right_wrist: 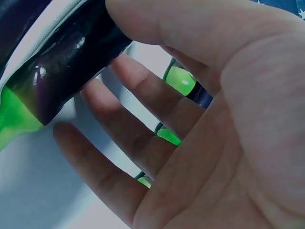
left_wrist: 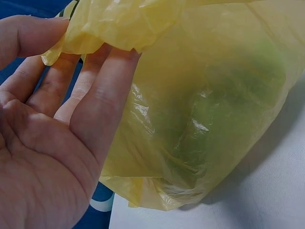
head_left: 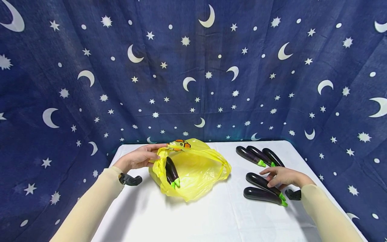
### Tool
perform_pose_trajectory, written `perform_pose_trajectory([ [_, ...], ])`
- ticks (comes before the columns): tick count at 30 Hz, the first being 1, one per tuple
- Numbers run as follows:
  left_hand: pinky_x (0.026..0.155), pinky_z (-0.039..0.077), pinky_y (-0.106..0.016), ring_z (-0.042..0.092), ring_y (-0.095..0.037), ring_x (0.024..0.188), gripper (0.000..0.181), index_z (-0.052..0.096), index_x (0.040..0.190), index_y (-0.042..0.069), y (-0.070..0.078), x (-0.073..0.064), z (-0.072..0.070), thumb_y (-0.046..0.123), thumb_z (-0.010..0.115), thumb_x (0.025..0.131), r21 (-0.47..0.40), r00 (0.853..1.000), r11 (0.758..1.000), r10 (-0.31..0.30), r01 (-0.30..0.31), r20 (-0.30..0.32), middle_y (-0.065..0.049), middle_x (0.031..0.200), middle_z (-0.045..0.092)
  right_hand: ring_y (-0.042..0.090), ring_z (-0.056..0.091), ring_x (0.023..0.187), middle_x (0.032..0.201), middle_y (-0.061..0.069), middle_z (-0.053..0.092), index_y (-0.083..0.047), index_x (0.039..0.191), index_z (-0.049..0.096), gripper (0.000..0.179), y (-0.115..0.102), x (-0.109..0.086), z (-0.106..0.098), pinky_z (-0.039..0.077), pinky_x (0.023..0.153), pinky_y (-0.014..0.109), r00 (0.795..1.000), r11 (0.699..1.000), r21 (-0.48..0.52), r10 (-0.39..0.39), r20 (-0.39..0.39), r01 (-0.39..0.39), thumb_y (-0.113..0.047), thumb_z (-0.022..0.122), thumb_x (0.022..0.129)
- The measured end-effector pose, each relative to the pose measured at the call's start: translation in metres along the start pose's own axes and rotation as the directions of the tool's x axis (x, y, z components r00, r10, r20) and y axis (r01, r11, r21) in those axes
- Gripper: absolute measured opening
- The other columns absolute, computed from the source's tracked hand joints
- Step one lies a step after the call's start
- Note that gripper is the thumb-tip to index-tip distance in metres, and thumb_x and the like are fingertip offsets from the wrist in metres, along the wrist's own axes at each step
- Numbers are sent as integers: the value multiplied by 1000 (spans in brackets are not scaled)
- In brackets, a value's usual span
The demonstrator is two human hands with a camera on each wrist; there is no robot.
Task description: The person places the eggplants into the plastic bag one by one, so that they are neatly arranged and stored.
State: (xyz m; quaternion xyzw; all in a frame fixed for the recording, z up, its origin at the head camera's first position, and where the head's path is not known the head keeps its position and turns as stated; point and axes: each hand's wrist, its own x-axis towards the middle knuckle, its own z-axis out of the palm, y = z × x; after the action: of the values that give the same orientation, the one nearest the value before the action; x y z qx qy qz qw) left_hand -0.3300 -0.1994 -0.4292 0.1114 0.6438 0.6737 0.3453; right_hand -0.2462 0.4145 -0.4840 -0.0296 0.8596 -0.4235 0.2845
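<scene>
My left hand [head_left: 139,157] pinches the rim of a yellow plastic bag [head_left: 199,168] between thumb and fingers, holding its mouth wide. Inside the bag lie dark purple eggplants [head_left: 171,168] with green stem ends; one shows nearly whole, another mostly hidden behind it. At the right, my right hand [head_left: 285,177] is over an eggplant [head_left: 260,180] on the table. In the right wrist view the thumb overlaps this eggplant [right_wrist: 66,52], and the loosely spread fingertips are right at its edge. Another eggplant [head_left: 263,195] lies just in front of it.
Three more eggplants [head_left: 248,154] lie side by side at the back right of the white-covered table [head_left: 211,218]. A dark blue curtain [head_left: 187,101] with moons and stars stands behind the table and along its sides.
</scene>
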Motion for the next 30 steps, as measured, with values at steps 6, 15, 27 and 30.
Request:
perform_pose_trajectory([
  [6, 94, 57, -45, 64, -24, 112, 70, 36, 159, 10, -1, 0, -1, -6, 58, 95, -2, 1000, 1000, -5, 5, -8, -12, 152, 46, 28, 62, 90, 112, 16, 57, -3, 141, 57, 63, -1, -2, 1, 59, 72, 48, 1000, 1000, 8, 26, -9, -26, -2, 76, 81],
  [15, 95, 56, -47, 64, -24, 113, 71, 36, 160, 11, 0, 0, 0, -5, 59, 95, 7, 1000, 1000, -6, 6, -5, -14, 153, 44, 29, 63, 88, 114, 18, 54, -3, 139, 59, 64, -2, -1, 2, 60, 71, 48, 999, 999, 17, 42, -15, -42, 2, 76, 77],
  [27, 96, 56, -47, 62, -24, 114, 71, 35, 160, 12, 1, 0, -1, -6, 58, 95, 7, 1000, 1000, -10, 10, 0, -12, 155, 42, 29, 63, 89, 116, 18, 54, -6, 137, 61, 64, -1, 1, 2, 59, 72, 48, 998, 998, 10, 62, -4, -62, 3, 77, 76],
  [30, 96, 56, -46, 62, -24, 114, 70, 35, 160, 12, 1, 0, -1, -6, 57, 96, 10, 1000, 1000, -11, 12, -4, -13, 155, 43, 29, 64, 87, 115, 17, 55, -7, 137, 61, 65, -2, 3, 2, 60, 71, 48, 998, 998, 9, 66, -10, -65, 4, 76, 75],
])
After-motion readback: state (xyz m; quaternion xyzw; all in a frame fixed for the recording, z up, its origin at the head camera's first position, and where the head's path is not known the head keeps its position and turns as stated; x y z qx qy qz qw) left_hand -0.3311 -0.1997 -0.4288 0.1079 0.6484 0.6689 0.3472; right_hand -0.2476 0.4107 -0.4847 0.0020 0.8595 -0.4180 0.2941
